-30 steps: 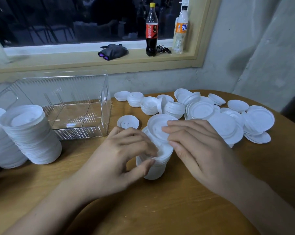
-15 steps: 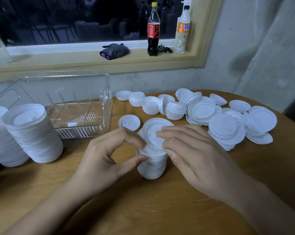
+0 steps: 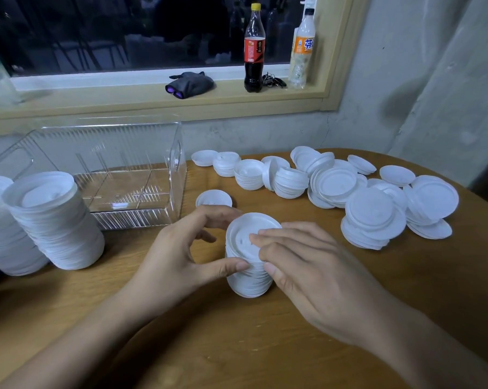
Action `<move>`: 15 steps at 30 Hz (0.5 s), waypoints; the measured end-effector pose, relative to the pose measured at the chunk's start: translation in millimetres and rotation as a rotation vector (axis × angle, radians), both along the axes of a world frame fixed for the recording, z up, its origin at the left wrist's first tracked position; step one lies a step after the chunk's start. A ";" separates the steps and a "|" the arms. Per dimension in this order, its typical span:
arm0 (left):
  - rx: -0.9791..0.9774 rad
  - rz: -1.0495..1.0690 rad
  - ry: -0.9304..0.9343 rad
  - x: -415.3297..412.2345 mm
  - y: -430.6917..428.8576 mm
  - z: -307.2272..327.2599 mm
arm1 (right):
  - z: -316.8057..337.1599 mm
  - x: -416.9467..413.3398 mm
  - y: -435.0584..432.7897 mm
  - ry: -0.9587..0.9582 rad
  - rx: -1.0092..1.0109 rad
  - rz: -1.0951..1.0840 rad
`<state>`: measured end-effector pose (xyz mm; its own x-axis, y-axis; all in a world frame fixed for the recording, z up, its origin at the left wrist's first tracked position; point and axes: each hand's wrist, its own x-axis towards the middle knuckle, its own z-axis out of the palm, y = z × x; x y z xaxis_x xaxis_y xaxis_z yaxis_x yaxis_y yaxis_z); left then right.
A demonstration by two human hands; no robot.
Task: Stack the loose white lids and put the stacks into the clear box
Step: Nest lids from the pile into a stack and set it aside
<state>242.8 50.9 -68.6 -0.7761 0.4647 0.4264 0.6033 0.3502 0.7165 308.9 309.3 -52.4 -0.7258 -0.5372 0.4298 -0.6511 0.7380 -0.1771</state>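
Stack in hand: a short stack of white lids [image 3: 250, 276] stands on the table [image 3: 265, 346], about midway across and closer to the near edge than the far one.
Its axis: the long axis is upright and the top lid lies level, facing up at me; I see no lean worth naming.
Left hand [image 3: 178, 254]: curled round the stack, with the thumb on the near side and the fingertips on the far rim.
Right hand [image 3: 310, 265]: the fingers lie nearly straight across the top lid and press it down; the thumb touches the stack's side.
Done so far: two tall stacks [image 3: 55, 220] stand at the left edge, beside the clear box [image 3: 125, 169].
Box: it sits near the far-left edge and looks empty, so I judge nothing is packed yet.
Left to do: loose lids and small piles [image 3: 374, 203] are spread along the far and right edges, and a single lid [image 3: 213, 198] lies just beyond my left hand.
Progress: roughly halfway through stacking, with all the boxing still ahead.
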 end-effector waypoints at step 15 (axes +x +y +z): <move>-0.247 0.328 0.169 -70.5 -14.9 -46.0 | 6.4 -88.9 47.5 0.086 -0.138 -0.397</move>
